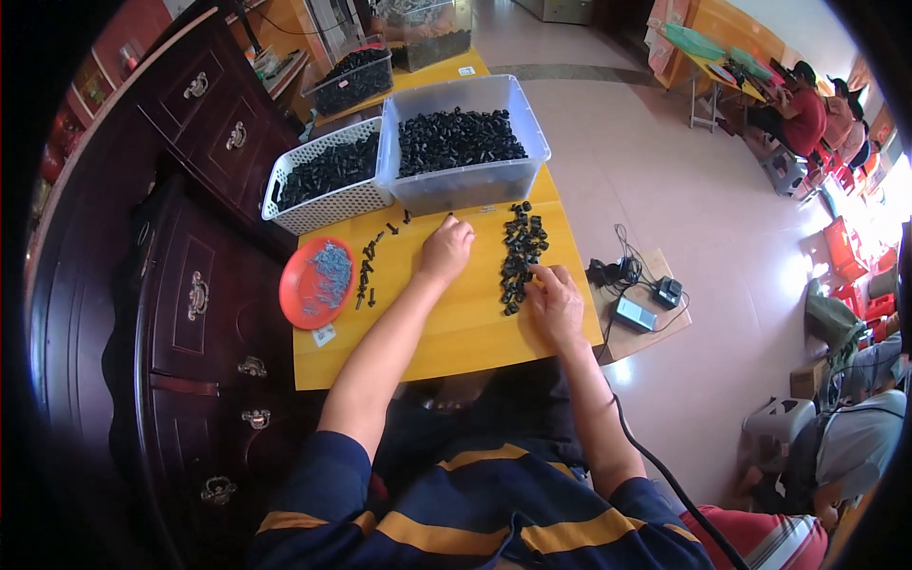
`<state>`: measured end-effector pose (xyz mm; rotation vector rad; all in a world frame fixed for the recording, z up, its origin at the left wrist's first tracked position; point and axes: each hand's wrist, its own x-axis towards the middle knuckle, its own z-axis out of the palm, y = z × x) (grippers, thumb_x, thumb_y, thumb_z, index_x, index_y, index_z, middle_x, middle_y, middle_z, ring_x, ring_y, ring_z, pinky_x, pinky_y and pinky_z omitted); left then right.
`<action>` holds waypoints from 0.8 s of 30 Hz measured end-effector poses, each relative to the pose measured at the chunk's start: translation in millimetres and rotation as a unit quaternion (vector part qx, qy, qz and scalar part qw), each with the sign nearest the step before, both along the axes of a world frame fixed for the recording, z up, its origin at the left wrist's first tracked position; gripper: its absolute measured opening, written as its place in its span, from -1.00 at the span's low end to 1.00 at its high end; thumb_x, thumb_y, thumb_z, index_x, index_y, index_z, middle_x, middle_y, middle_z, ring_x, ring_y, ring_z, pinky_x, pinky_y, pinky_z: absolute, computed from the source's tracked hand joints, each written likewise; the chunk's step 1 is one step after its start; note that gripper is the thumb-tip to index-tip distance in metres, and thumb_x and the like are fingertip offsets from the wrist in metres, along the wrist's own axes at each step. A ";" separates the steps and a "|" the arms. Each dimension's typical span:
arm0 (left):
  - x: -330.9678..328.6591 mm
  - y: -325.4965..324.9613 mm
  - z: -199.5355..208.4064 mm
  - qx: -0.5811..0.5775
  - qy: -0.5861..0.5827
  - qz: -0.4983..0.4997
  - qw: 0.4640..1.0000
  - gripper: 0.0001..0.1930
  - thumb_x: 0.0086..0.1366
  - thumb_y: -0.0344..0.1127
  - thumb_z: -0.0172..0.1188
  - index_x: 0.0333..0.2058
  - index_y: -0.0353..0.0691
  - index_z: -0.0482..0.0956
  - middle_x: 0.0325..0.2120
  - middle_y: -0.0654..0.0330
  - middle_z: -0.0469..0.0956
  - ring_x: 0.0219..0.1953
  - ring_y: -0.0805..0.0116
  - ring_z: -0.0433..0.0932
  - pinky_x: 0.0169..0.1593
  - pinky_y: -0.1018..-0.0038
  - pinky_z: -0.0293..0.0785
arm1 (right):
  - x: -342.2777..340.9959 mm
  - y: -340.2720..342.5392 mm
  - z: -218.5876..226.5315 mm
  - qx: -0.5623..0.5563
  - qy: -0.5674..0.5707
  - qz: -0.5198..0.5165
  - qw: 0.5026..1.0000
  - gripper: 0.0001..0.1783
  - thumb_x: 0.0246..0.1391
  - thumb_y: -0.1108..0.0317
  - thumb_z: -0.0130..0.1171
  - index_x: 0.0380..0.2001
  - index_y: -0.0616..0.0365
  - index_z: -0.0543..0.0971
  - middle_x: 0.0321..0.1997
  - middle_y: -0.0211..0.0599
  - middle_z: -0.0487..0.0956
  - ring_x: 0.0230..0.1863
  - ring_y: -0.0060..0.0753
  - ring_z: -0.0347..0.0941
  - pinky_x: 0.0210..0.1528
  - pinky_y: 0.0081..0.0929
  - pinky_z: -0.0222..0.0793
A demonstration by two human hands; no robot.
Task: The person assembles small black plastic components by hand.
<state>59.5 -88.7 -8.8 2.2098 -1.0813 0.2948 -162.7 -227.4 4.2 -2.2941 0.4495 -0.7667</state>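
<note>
My left hand (446,250) is closed over the middle of the yellow table (427,337), near the large clear bin (456,185); a dark bit shows at its fingertips, too small to make out. At the right of the table, my right hand (559,302) has its thumb and fingers bent together at the edge of a strip of small black plastic parts (521,249), seemingly pinching one. Left of my left hand lies a loose row of longer black pieces (367,271). Beside them, a red plate (291,293) holds many small grey-blue screws.
Black parts fill the clear bin and a white perforated basket (332,201). More clear boxes (351,90) stand farther back. A dark wooden cabinet (204,275) borders the left. Right of the table, a low board carries a grey box-shaped device (634,313) and cables. Other people sit at right.
</note>
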 end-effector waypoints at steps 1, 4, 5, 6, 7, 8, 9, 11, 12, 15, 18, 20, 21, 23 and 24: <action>-5.9 3.4 0.6 0.005 0.009 0.004 1.000 -0.91 0.33 -0.30 0.21 -0.31 -0.15 0.59 -0.30 0.10 0.57 -0.24 -0.03 0.60 -0.16 0.13 0.55 | -0.1 0.0 -0.3 -0.006 0.012 -0.004 1.000 -0.69 0.11 0.33 0.31 -0.04 0.00 0.63 -0.18 -0.19 0.57 -0.13 -0.02 0.58 -0.12 -0.18 0.51; -27.5 18.6 2.6 -0.021 0.023 0.009 0.999 -0.92 0.32 -0.33 0.22 -0.30 -0.18 0.58 -0.30 0.08 0.59 -0.24 -0.04 0.60 -0.16 0.15 0.55 | 0.3 1.1 -0.4 -0.019 -0.007 -0.016 1.000 -0.71 0.10 0.31 0.32 -0.08 0.00 0.64 -0.20 -0.21 0.57 -0.15 -0.03 0.58 -0.14 -0.17 0.50; -35.5 24.9 3.0 -0.055 0.032 0.010 0.998 -0.92 0.32 -0.35 0.22 -0.29 -0.20 0.56 -0.30 0.06 0.60 -0.24 -0.05 0.60 -0.16 0.16 0.56 | 1.1 1.0 -0.1 -0.017 -0.008 -0.019 1.000 -0.71 0.10 0.31 0.32 -0.08 0.00 0.64 -0.20 -0.21 0.57 -0.15 -0.03 0.58 -0.14 -0.17 0.50; -44.1 33.6 4.7 -0.051 0.031 0.011 0.998 -0.92 0.32 -0.35 0.22 -0.29 -0.20 0.56 -0.30 0.06 0.60 -0.24 -0.05 0.60 -0.16 0.16 0.56 | 2.4 2.2 1.5 -0.025 -0.002 -0.018 1.000 -0.74 0.11 0.31 0.31 -0.10 -0.01 0.64 -0.20 -0.22 0.57 -0.15 -0.04 0.57 -0.15 -0.16 0.50; -52.4 41.1 5.8 -0.079 0.069 0.013 0.994 -0.93 0.35 -0.37 0.18 -0.27 -0.24 0.55 -0.35 0.09 0.61 -0.33 0.12 0.61 -0.22 0.27 0.56 | 3.7 2.7 1.3 -0.034 0.005 -0.018 0.999 -0.76 0.11 0.32 0.31 -0.12 -0.01 0.65 -0.21 -0.23 0.57 -0.15 -0.05 0.57 -0.16 -0.16 0.50; -60.8 48.3 6.9 -0.106 0.108 0.016 0.988 -0.93 0.39 -0.40 0.14 -0.25 -0.27 0.53 -0.39 0.12 0.61 -0.43 0.28 0.62 -0.29 0.38 0.55 | 5.4 3.2 -0.2 -0.031 0.006 -0.018 0.999 -0.76 0.11 0.32 0.31 -0.12 -0.01 0.65 -0.21 -0.23 0.57 -0.15 -0.05 0.57 -0.16 -0.16 0.50; -69.3 53.8 10.1 -0.105 0.108 0.016 0.988 -0.93 0.39 -0.40 0.14 -0.25 -0.27 0.53 -0.39 0.12 0.61 -0.43 0.28 0.62 -0.29 0.38 0.55 | 7.7 3.1 -0.7 -0.045 0.005 -0.026 0.999 -0.78 0.12 0.32 0.30 -0.13 -0.02 0.64 -0.20 -0.24 0.57 -0.15 -0.05 0.57 -0.16 -0.15 0.50; -85.0 61.8 13.3 -0.177 0.230 0.028 0.956 -0.97 0.41 -0.46 0.11 -0.23 -0.28 0.50 -0.43 0.19 0.59 -0.49 0.43 0.58 -0.32 0.48 0.53 | 9.6 3.6 -4.4 -0.058 0.005 -0.033 0.998 -0.79 0.13 0.33 0.29 -0.14 -0.03 0.64 -0.20 -0.25 0.57 -0.15 -0.06 0.57 -0.16 -0.15 0.50; -90.2 66.7 13.3 -0.178 0.229 0.031 0.957 -0.97 0.41 -0.46 0.11 -0.23 -0.28 0.50 -0.43 0.19 0.59 -0.49 0.43 0.58 -0.32 0.48 0.53 | 10.9 3.3 -6.5 -0.062 0.010 -0.041 0.997 -0.80 0.14 0.33 0.28 -0.14 -0.04 0.63 -0.19 -0.24 0.57 -0.14 -0.05 0.57 -0.15 -0.15 0.50; -99.7 76.5 9.9 -0.199 0.279 0.034 0.939 -0.97 0.41 -0.50 0.13 -0.21 -0.29 0.49 -0.41 0.27 0.59 -0.44 0.52 0.58 -0.30 0.55 0.54 | 11.1 2.8 -10.6 -0.065 0.021 -0.053 0.996 -0.80 0.14 0.33 0.28 -0.14 -0.05 0.62 -0.18 -0.22 0.57 -0.13 -0.04 0.57 -0.13 -0.14 0.50; -101.8 81.7 1.7 -0.263 0.321 0.036 0.909 -0.95 0.34 -0.52 0.18 -0.24 -0.29 0.54 -0.43 0.28 0.61 -0.45 0.54 0.60 -0.32 0.56 0.55 | 6.9 5.3 -10.1 -0.068 0.012 -0.053 0.996 -0.78 0.15 0.37 0.27 -0.11 0.00 0.61 -0.17 -0.17 0.58 -0.14 -0.02 0.57 -0.14 -0.13 0.49; -104.1 82.9 0.6 -0.280 0.359 0.020 0.890 -0.92 0.33 -0.52 0.22 -0.22 -0.30 0.59 -0.40 0.32 0.62 -0.40 0.57 0.60 -0.30 0.58 0.57 | 2.3 4.3 -8.7 0.008 -0.064 -0.027 0.998 -0.77 0.15 0.44 0.26 -0.10 0.07 0.60 -0.18 -0.14 0.61 -0.16 -0.01 0.58 -0.16 -0.16 0.50; -104.7 83.7 3.2 -0.283 0.359 0.023 0.889 -0.92 0.33 -0.52 0.22 -0.22 -0.30 0.59 -0.40 0.32 0.62 -0.40 0.57 0.60 -0.30 0.58 0.57 | -2.0 9.1 -2.6 0.042 -0.069 -0.026 0.996 -0.76 0.15 0.49 0.26 -0.09 0.14 0.60 -0.23 -0.13 0.61 -0.22 -0.05 0.59 -0.17 -0.25 0.51; -109.5 84.3 10.8 -0.298 0.399 0.007 0.867 -0.92 0.35 -0.49 0.24 -0.19 -0.30 0.62 -0.37 0.32 0.62 -0.38 0.59 0.59 -0.27 0.59 0.57 | -12.2 16.7 7.9 0.066 -0.060 -0.009 0.996 -0.78 0.15 0.50 0.25 -0.11 0.16 0.60 -0.24 -0.14 0.60 -0.24 -0.10 0.59 -0.16 -0.31 0.51; -112.1 81.4 16.1 -0.298 0.401 0.005 0.866 -0.92 0.35 -0.49 0.24 -0.19 -0.30 0.62 -0.37 0.32 0.62 -0.38 0.59 0.59 -0.27 0.59 0.57 | -16.4 18.6 9.6 0.090 -0.054 0.003 0.994 -0.79 0.16 0.50 0.25 -0.12 0.18 0.59 -0.26 -0.15 0.60 -0.25 -0.16 0.59 -0.16 -0.36 0.51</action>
